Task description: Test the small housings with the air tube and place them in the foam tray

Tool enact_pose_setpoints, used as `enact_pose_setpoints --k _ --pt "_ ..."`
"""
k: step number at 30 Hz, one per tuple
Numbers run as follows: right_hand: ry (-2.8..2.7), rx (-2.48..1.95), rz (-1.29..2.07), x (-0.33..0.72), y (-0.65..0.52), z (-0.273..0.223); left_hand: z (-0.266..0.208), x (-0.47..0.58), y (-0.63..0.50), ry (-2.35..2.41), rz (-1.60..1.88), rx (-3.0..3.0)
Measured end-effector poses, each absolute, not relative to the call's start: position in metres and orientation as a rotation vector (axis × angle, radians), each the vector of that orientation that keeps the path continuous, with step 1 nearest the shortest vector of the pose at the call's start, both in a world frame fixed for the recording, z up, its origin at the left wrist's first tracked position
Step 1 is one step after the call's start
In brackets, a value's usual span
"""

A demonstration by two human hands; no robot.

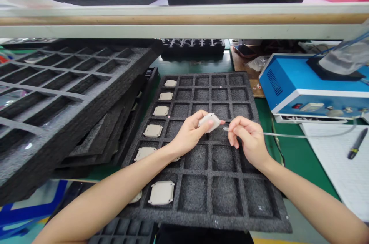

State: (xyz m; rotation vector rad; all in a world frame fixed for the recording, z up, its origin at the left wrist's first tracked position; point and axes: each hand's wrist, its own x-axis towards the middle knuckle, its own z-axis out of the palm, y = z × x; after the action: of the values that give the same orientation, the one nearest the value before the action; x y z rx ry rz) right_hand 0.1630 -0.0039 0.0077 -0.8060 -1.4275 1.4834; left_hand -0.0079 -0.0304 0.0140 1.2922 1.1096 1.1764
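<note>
My left hand (190,131) grips a small off-white square casing (211,122) with notched corners, thumb across its face. My right hand (247,138) pinches a thin clear tube (284,135) near its end, and the tube's tip points at the casing with a short gap between them. Both hands are over a black foam tray (227,223) of square pockets. Similar casings, such as one at the front (162,193) and one further back (153,131), lie in its left columns. My left forearm hides part of those columns.
A blue box-shaped machine (281,86) stands at the right, with the tube leading to its front. Paper (328,159) and a black marker (357,144) lie before it. Stacked foam trays (86,98) rise at the left. A shelf edge (184,30) crosses above.
</note>
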Motion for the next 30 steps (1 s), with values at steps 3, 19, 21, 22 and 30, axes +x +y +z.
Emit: enact_pose_setpoints --k 3,19,21,22,30 --pt "-1.433 -0.809 1.473 0.1633 -0.0039 0.008 0.0111 -0.0091 -0.0297 1.289 1.257 1.488" --pt "-1.434 -0.776 1.481 0.1642 -0.0029 0.0046 0.0117 -0.0058 -0.0241 0.768 1.156 0.608" --pt "-1.433 -0.767 1.479 0.1644 -0.0037 0.005 0.0118 -0.005 -0.0246 0.748 1.144 0.593" --pt "-1.431 -0.762 1.477 0.1646 -0.0041 0.0052 0.0117 -0.0044 -0.0253 0.751 1.139 0.595" --pt "-1.414 -0.726 1.484 0.1647 -0.0046 0.0046 0.0097 -0.0055 -0.0293 0.674 1.052 0.687"
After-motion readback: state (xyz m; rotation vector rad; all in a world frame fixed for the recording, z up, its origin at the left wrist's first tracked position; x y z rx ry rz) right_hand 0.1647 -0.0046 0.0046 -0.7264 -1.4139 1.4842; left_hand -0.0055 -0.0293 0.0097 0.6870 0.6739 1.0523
